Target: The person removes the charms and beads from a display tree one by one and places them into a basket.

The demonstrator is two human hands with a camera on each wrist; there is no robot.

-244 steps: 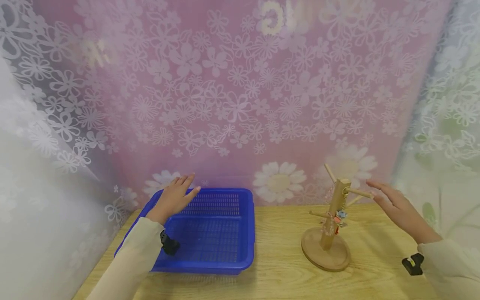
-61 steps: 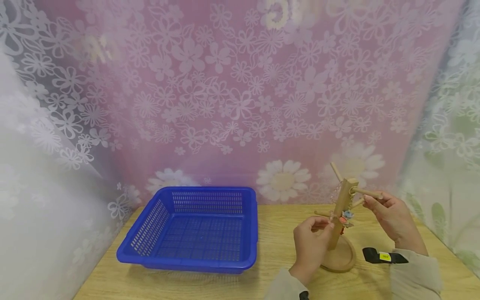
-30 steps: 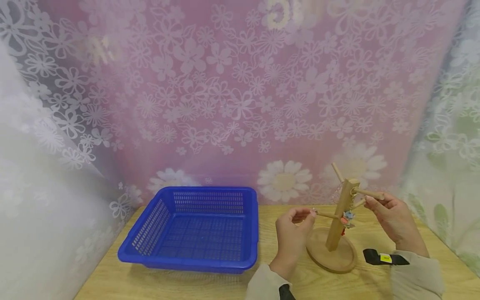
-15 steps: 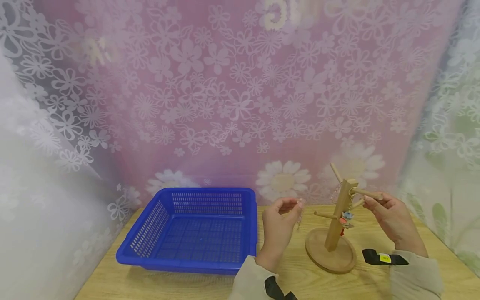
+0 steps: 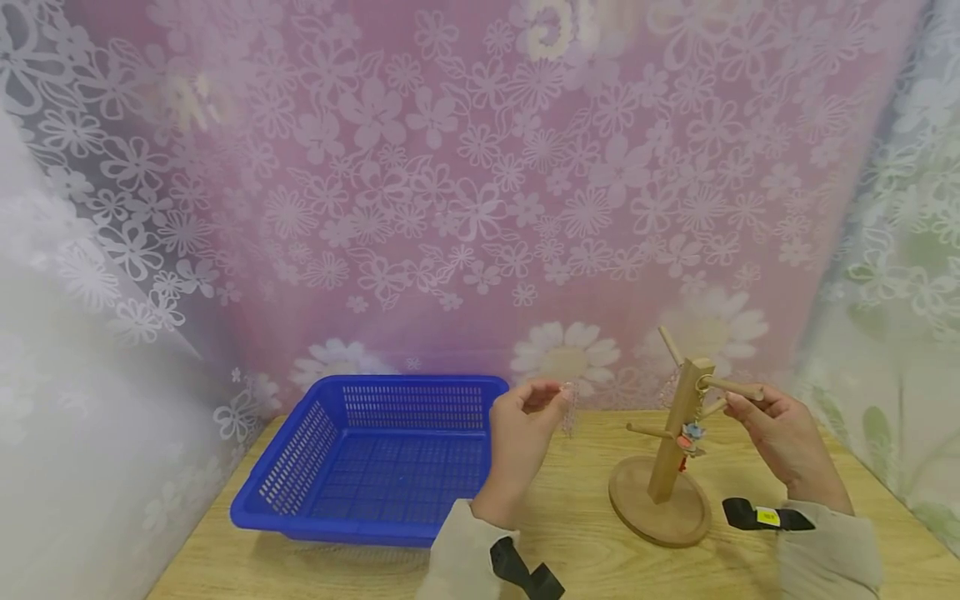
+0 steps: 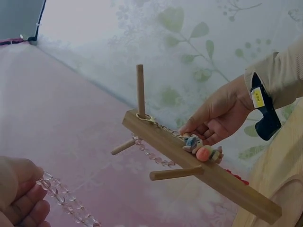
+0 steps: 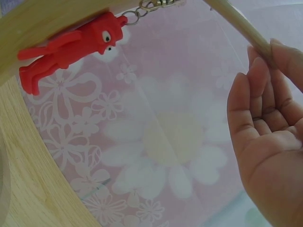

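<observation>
Currently, left fingers (image 6: pixel 22 169) pinch beads (image 6: pixel 62 198) near the blue basket (image 5: pixel 375 530) (right fingers (image 7: pixel 258 78), a wooden peg (image 7: pixel 240 24)).

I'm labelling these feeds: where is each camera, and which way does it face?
Head: on the head, facing forward and down at blue basket and wooden stand; shows left hand, right hand, sleeves.
Left wrist: on that wrist, facing the stand; shows part of the left hand and the right hand with sleeve.
Right wrist: on that wrist, facing a red figure and peg; shows only the right hand.
Shared: head and left wrist both show the bead strand.
</observation>
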